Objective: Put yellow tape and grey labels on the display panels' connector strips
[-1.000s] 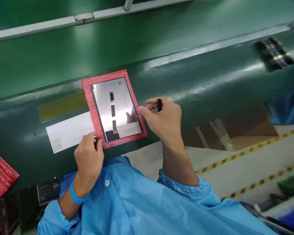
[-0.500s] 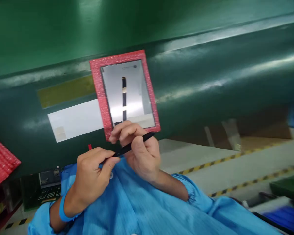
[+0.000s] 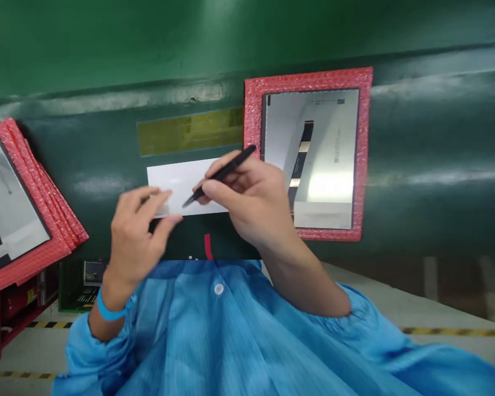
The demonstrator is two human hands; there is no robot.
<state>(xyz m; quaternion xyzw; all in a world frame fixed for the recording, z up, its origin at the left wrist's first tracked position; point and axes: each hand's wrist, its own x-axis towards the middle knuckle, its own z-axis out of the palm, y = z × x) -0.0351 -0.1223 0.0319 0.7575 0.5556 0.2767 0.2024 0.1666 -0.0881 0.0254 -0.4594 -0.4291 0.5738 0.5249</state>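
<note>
Pen (image 3: 230, 167) poised in my right hand (image 3: 259, 201), left hand (image 3: 138, 236) parted at the white sheet (image 3: 176, 179)

My right forearm slants up and leftward from its gathered blue sleeve (image 3: 363, 311), and the hand leans left at the end of it, knuckles away from me. My left forearm rises from the lower left with a blue wristband (image 3: 110, 312) around the wrist; that hand turns toward the right, fingers bent and pointing at the other hand.

In my right hand I grip the black pen between thumb and fingers, its back end tilted up to the right and its tip aimed down to the left. The tip is over the lower part of the white sheet, near its bottom edge; I cannot tell whether it touches the paper. My left hand holds nothing that I can see. Its thumb stands clear of the forefinger, leaving a moderate gap, and the fingertips are at the left end of the sheet, beside a small greyish patch (image 3: 163, 209). Whether they press on the paper, I cannot tell.

The sheet lies flat on the green table (image 3: 103, 165), below a yellowish strip (image 3: 190, 133). Just to its right, a shiny panel (image 3: 332, 159) rests on red bubble wrap (image 3: 309, 81), a dark ribbon (image 3: 300, 164) across its back.
</note>
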